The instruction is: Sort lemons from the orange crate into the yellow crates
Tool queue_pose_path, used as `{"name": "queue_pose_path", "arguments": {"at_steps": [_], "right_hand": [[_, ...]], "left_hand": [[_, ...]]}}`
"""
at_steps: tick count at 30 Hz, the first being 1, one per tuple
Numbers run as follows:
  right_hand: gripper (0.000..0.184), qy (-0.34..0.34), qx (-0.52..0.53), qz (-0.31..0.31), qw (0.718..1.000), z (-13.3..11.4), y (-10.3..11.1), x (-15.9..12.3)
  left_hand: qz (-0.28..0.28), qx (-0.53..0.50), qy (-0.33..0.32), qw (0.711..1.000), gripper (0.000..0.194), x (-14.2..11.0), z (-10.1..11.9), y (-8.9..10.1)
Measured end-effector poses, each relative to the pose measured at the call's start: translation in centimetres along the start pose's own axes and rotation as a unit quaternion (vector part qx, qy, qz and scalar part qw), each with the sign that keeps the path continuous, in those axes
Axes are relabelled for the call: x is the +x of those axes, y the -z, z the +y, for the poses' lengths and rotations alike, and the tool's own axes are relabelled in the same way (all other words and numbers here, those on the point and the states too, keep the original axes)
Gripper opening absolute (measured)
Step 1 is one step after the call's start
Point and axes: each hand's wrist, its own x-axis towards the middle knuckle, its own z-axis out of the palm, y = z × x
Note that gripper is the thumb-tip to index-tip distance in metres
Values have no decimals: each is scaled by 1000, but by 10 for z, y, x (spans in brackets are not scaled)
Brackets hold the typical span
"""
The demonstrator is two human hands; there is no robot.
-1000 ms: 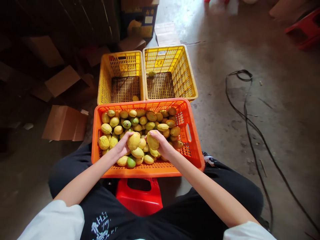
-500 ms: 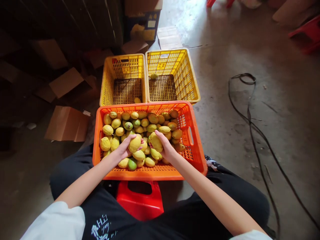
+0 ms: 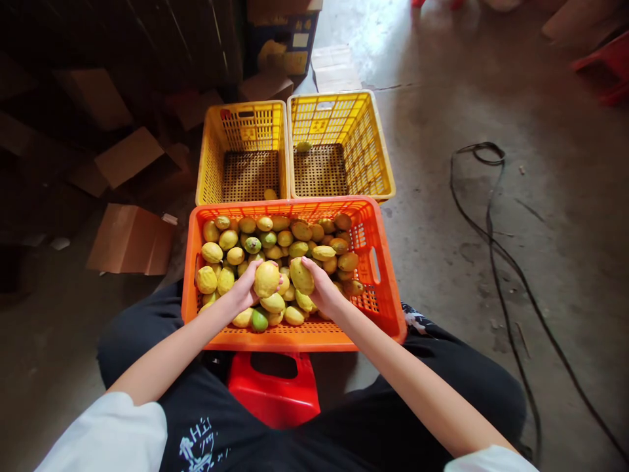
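Head view, and here we are: our left hand [image 3: 246, 287] curls its fingers round a plump yellow lemon-like fruit [image 3: 266, 280], our right hand [image 3: 323, 286] grips an oval yellow-green fruit [image 3: 301, 276], both over the orange perforated plastic crate [image 3: 289, 341]. Light and firm, we'd judge, perhaps waxy-slick and bruisable; we'd cup each round its fat middle, never squeezing.

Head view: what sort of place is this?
Probably a produce storeroom or packing shed: an orange crate holds many yellow and green fruit, two yellow crates stand behind it, and loose cardboard lies on a bare, stained floor.
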Motion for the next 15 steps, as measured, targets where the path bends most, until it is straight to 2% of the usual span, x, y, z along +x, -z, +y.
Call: {"name": "queue_pose_path", "arguments": {"at_steps": [7,12,15], "right_hand": [[65,-14,21,7,1000,0,0,-2],[81,-2,32,51,998,1,0,-5],[78,-1,20,40,999,-1,-1,-6]], "left_hand": [[-15,53,-88,995,30,7,-6,14],[-29,47,-90,994,33,8,-8,20],[-25,35,-97,994,41,8,-9,21]]}}
